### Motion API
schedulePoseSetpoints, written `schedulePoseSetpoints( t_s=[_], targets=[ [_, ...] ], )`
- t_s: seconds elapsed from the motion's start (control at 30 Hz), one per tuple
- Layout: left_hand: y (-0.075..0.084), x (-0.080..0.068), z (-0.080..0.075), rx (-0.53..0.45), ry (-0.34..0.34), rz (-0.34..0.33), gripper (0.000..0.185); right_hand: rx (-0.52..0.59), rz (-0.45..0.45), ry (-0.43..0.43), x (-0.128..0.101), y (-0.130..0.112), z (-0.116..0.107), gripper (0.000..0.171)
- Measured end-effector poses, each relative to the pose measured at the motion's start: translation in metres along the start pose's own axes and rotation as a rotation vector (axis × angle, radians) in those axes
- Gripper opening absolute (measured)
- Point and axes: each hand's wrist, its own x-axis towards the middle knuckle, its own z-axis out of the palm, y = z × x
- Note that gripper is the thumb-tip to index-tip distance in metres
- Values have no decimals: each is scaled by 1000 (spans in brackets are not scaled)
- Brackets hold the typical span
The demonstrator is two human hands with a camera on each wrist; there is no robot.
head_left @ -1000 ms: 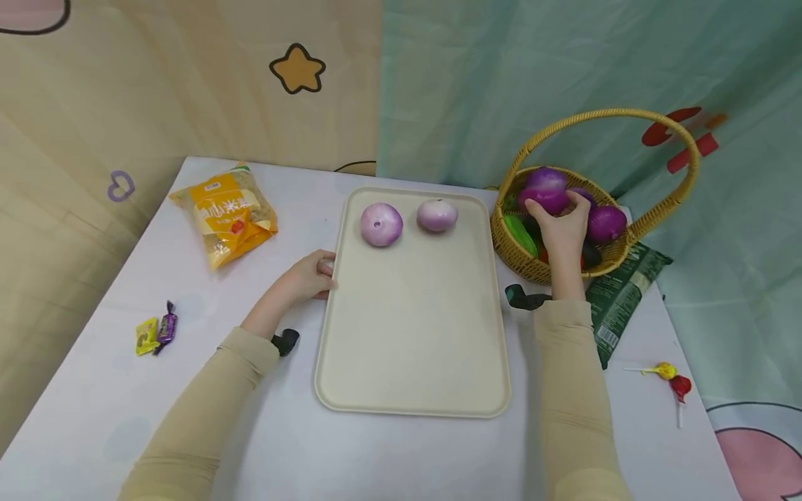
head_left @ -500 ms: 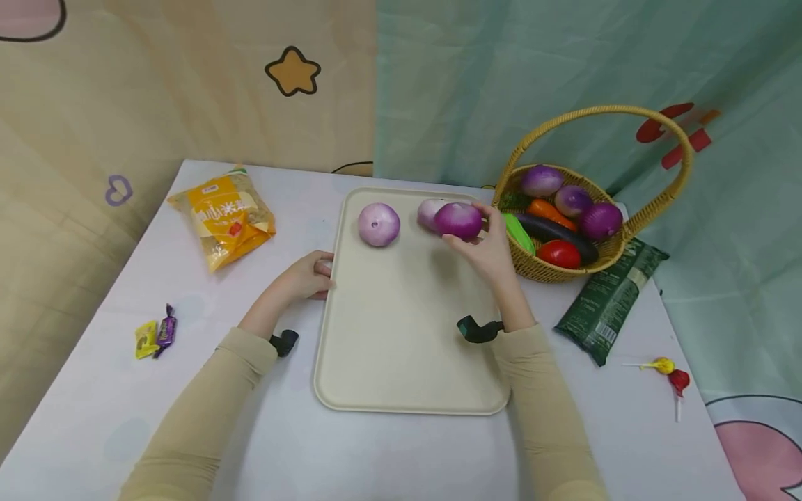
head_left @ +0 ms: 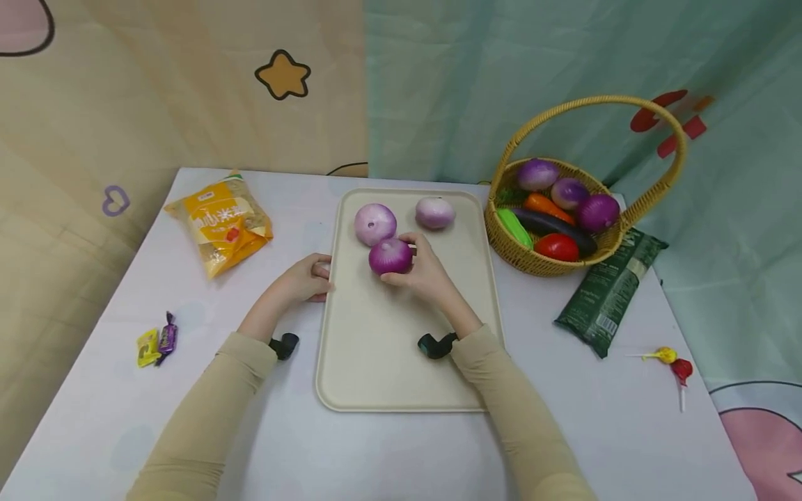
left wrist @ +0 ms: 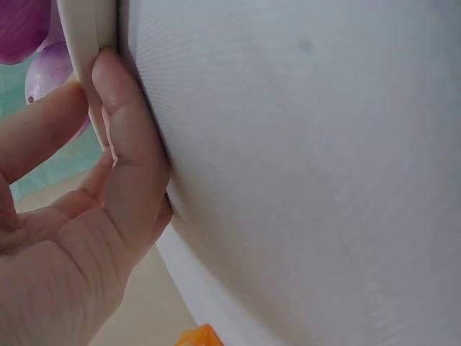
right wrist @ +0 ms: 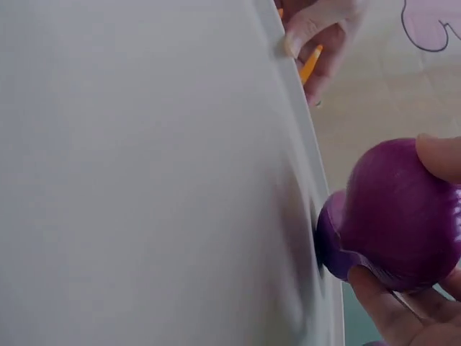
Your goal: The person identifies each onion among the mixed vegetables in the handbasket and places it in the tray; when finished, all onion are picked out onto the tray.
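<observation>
My right hand (head_left: 426, 275) holds a dark purple onion (head_left: 390, 257) over the upper left part of the cream tray (head_left: 407, 362). In the right wrist view, thumb and fingers lie around this onion (right wrist: 400, 216), with a shadow on the tray beside it. Just behind it sits a paler onion (head_left: 375, 221), partly overlapped in the right wrist view. A third onion (head_left: 435, 213) lies at the tray's far right. At the left edge my left hand (head_left: 303, 280) pinches the tray's rim, as the left wrist view shows with the fingers (left wrist: 133, 144) against it.
A handled wicker basket (head_left: 523, 262) stands at the back right with onions, an eggplant, a carrot and a tomato inside. By it lies a green packet (head_left: 610, 292). Two lollipops (head_left: 673, 362) are near the right edge; a yellow bag (head_left: 222, 223) and two candies (head_left: 158, 342) lie left.
My right hand has carried the dark purple onion out of the basket and leftward over the tray, close to the paler onion. My left hand has stayed at the tray's edge.
</observation>
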Motion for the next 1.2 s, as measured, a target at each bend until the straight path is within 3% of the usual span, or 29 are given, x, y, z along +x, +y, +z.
schedulePoseSetpoints(
  t_s=[0.17,0.43,0.67,0.8,0.97,1.1,1.2],
  targets=[
    [0,-1,0,2,-2,6,65,-92,-2,-74,1,2,7,77],
    [0,-1,1,-13,1,23,64,-163,29,-104,5,4,10,80],
    [-1,0,3,-14,4,32,65,-167,29,-132,4,3,4,87],
    [-2,0,3,-12,1,27,65,-120,24,-117,0,-1,-11,85],
    [-3,0,1,9,1,23,65,-34,-38,-3,-12,-9,-54,70],
    [-2,-1,-1,21,-5,23,65,-20,-68,197,-28,-11,-101,56],
    [-1,-1,-1,30,-11,21,65,-42,-43,359,-39,-6,-139,52]
  ],
)
